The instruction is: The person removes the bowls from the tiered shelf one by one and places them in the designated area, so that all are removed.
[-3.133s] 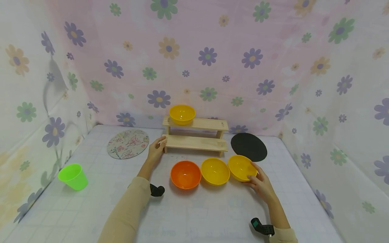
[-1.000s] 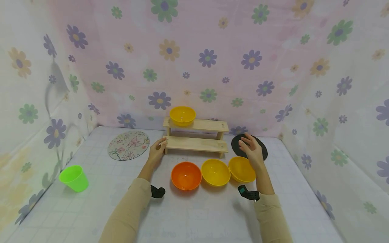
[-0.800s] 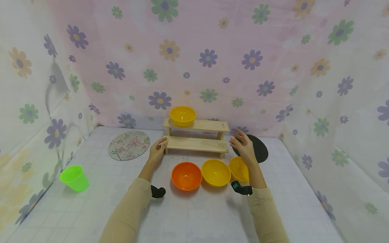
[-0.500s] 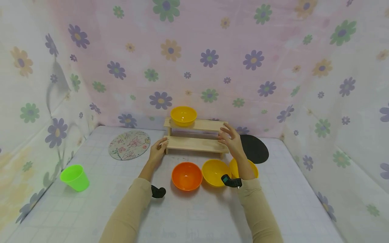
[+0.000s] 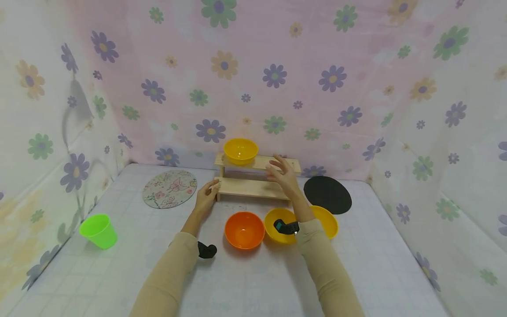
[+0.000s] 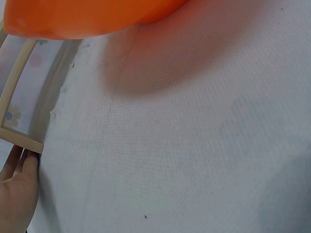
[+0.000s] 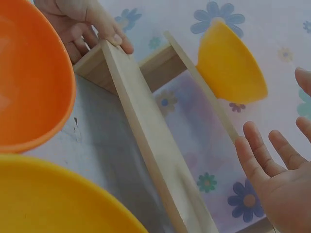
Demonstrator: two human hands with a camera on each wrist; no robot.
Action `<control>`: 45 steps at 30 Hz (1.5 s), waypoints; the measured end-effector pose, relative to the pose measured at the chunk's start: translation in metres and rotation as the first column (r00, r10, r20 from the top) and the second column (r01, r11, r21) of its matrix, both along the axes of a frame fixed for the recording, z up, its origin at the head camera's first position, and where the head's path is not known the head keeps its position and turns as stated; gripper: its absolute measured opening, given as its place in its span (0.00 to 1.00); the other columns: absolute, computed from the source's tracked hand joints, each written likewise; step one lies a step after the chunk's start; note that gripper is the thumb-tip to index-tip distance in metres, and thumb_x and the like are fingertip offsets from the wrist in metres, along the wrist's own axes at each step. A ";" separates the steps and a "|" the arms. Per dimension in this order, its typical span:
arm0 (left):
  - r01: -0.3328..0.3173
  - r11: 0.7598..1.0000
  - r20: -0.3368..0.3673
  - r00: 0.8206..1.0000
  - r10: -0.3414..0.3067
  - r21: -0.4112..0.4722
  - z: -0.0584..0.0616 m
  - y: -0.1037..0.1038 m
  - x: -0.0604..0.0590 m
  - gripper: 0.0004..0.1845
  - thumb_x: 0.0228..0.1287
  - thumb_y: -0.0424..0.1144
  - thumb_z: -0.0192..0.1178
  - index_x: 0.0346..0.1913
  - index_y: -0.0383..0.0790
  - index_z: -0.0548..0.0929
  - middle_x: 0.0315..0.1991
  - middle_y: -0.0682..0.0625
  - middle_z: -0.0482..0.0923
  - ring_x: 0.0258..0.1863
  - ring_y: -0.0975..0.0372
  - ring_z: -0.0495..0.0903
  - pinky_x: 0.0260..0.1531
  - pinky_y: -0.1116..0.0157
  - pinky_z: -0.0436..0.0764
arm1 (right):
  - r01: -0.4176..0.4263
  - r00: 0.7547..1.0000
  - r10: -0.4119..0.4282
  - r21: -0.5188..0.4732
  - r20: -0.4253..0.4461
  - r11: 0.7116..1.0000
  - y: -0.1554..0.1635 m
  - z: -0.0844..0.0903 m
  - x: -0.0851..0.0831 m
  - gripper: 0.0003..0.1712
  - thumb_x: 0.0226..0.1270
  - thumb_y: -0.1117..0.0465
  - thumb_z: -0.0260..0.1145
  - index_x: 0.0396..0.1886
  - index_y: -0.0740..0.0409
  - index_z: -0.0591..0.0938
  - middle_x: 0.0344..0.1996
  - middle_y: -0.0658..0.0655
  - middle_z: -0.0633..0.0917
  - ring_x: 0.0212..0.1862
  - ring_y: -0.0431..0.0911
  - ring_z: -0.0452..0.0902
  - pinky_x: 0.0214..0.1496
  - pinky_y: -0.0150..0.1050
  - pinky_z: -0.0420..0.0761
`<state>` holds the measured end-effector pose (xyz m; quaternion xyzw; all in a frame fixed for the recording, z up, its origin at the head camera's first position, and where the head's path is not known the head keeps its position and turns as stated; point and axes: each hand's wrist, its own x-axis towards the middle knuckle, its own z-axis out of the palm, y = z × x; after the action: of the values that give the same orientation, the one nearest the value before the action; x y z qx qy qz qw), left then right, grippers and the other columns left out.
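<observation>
Nearest you on the counter [image 5: 253, 281], three bowls stand in a row: an orange bowl [image 5: 244, 230], a yellow bowl [image 5: 274, 218] beside it, partly hidden under your right forearm, and a second yellow bowl [image 5: 328, 219] at the right end. Off to the left a green cup [image 5: 98, 230] lies tipped on its side, well apart from the rest.

Just past the orange bowl, your left hand [image 5: 206, 200] rests against the left end of the wooden rack [image 5: 245, 186], fingertips on the corner of its lower step; the right wrist view shows the fingers curled round that corner. Your right hand [image 5: 282, 175] is raised over the rack, fingers spread and relaxed, holding nothing and touching nothing.

On the upper step's left end sits a third yellow bowl [image 5: 240, 150], upright, a little left of your right hand. A flowered round mat [image 5: 169, 188] lies flat to the left of the rack and a black round mat [image 5: 327, 194] to its right. Flowered cloth [image 5: 277, 79] hangs behind.
</observation>
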<state>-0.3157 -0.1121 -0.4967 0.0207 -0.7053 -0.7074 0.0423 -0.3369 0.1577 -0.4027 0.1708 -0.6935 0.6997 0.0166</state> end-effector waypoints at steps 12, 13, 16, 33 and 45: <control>0.035 0.999 0.014 0.999 -0.035 0.010 0.027 0.001 0.017 0.21 0.69 0.29 0.49 0.63 0.31 0.70 0.54 0.29 0.73 0.38 0.57 0.72 0.36 0.66 0.74 | 0.009 0.999 -0.011 0.048 0.053 0.999 -0.030 0.003 -0.018 0.40 0.68 0.60 0.59 0.74 0.55 0.51 0.71 0.67 0.53 0.49 0.63 0.77 0.55 0.58 0.72; 0.035 0.999 0.013 0.999 -0.035 0.008 0.028 0.001 0.017 0.21 0.69 0.30 0.49 0.63 0.30 0.70 0.54 0.29 0.73 0.38 0.57 0.72 0.36 0.66 0.74 | 0.008 0.998 -0.010 0.048 0.057 0.999 -0.032 0.003 -0.019 0.40 0.68 0.59 0.59 0.74 0.54 0.51 0.71 0.66 0.53 0.51 0.66 0.75 0.56 0.58 0.71; 0.034 0.999 0.013 0.999 -0.034 0.016 0.025 0.000 0.015 0.21 0.69 0.30 0.49 0.63 0.31 0.70 0.53 0.29 0.73 0.37 0.57 0.72 0.35 0.66 0.73 | -0.020 0.997 0.018 0.028 0.075 0.999 -0.038 0.005 -0.022 0.41 0.69 0.57 0.59 0.75 0.52 0.49 0.72 0.65 0.51 0.54 0.69 0.71 0.57 0.59 0.69; 0.066 0.997 0.033 0.997 -0.067 0.034 0.010 -0.003 0.004 0.21 0.71 0.33 0.48 0.65 0.36 0.69 0.64 0.34 0.65 0.52 0.54 0.70 0.45 0.66 0.72 | 0.005 0.994 -0.005 -0.001 0.108 1.000 -0.067 0.009 -0.031 0.37 0.67 0.59 0.61 0.72 0.55 0.58 0.63 0.66 0.66 0.44 0.64 0.79 0.52 0.60 0.73; 0.078 0.997 0.026 0.997 -0.078 -0.005 0.030 -0.002 0.020 0.22 0.70 0.31 0.47 0.66 0.32 0.67 0.64 0.33 0.65 0.48 0.55 0.69 0.37 0.71 0.70 | 0.084 0.985 -0.081 -0.011 0.151 0.996 -0.075 0.010 -0.033 0.32 0.68 0.59 0.59 0.70 0.55 0.62 0.59 0.64 0.70 0.39 0.57 0.82 0.50 0.53 0.77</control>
<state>-0.2959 -0.1139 -0.4668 0.0022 -0.7083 -0.7058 0.0054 -0.3702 0.0824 -0.3930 0.0886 -0.6932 0.7152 -0.0054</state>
